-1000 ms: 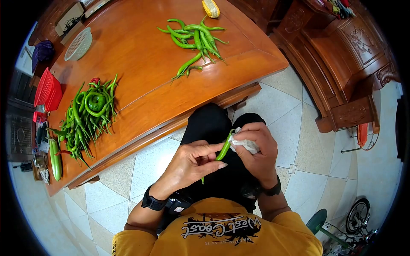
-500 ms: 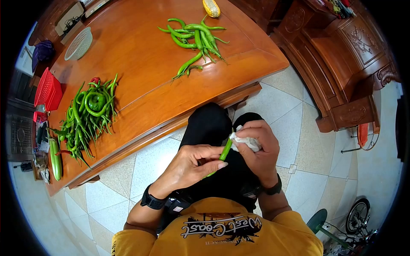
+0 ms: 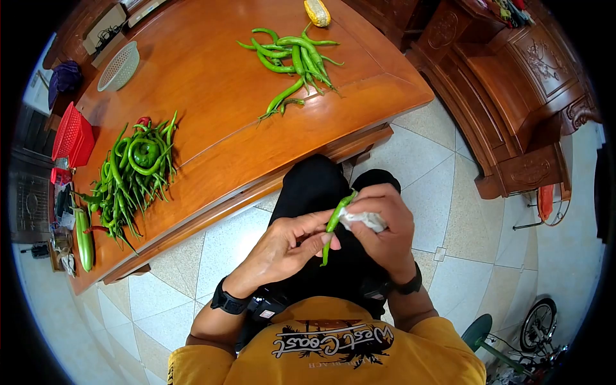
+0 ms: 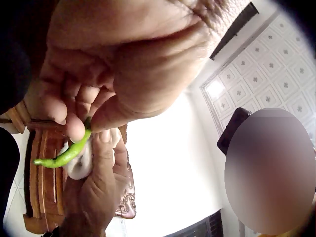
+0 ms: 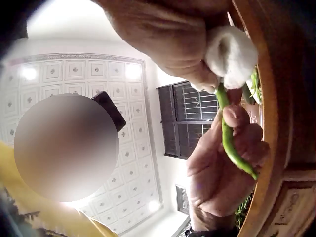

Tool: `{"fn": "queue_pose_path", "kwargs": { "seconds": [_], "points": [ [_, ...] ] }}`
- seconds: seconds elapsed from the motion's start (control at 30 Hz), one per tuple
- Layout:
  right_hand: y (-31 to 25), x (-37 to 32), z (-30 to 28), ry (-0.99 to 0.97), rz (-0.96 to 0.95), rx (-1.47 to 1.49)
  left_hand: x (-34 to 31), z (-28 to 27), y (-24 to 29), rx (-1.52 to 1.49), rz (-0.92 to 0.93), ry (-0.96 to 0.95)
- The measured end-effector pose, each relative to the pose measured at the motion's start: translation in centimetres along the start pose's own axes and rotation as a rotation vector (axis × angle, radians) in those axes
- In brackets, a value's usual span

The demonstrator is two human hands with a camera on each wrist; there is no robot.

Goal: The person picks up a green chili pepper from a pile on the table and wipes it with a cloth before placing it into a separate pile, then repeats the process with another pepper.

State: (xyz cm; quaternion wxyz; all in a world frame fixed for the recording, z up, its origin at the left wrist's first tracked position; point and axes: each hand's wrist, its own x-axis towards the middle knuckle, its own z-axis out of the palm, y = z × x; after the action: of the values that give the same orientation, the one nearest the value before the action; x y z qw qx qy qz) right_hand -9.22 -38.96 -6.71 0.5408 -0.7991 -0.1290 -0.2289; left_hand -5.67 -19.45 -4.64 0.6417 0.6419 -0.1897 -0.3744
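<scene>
Over the lap, my left hand (image 3: 282,247) pinches a slim green chili pepper (image 3: 334,219) between thumb and fingers. The pepper stands at a slant, its lower tip sticking out below the fingertips. Bunched in my right hand (image 3: 390,228) is a white cloth (image 3: 364,219), lying against the pepper's upper part. From the right wrist, the white cloth (image 5: 232,55) sits at one end of the curved pepper (image 5: 228,140), with the other end hanging free. In the left wrist view the pepper (image 4: 66,158) passes in front of the cloth.
On the wooden table (image 3: 212,83) lie a large heap of green peppers (image 3: 131,170) at left and a smaller group (image 3: 298,58) farther back. A yellow object (image 3: 317,13), a white basket (image 3: 119,67), a red basket (image 3: 72,136) and a long green vegetable (image 3: 83,239) also rest there.
The pepper has turned in the left fingers and shows more length, its lower tip swinging right. My right hand with the cloth has shifted slightly left along it. The table things stay put.
</scene>
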Motion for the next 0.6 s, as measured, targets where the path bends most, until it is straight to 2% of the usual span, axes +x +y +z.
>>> {"fn": "queue_pose_path", "kwargs": {
  "seconds": [0.17,0.47,0.6],
  "points": [
    [0.1,0.1,-0.2,0.081,0.003,-0.081,0.0,0.0,0.4,0.04,-0.022,-0.042],
    [-0.4,-0.5,0.6,-0.107,0.028,0.074,0.1,-0.2,0.4,0.013,-0.023,-0.046],
    [-0.1,-0.5,0.8,-0.07,0.004,0.052,0.2,-0.1,-0.2,0.025,0.048,-0.046]
  ]
}}
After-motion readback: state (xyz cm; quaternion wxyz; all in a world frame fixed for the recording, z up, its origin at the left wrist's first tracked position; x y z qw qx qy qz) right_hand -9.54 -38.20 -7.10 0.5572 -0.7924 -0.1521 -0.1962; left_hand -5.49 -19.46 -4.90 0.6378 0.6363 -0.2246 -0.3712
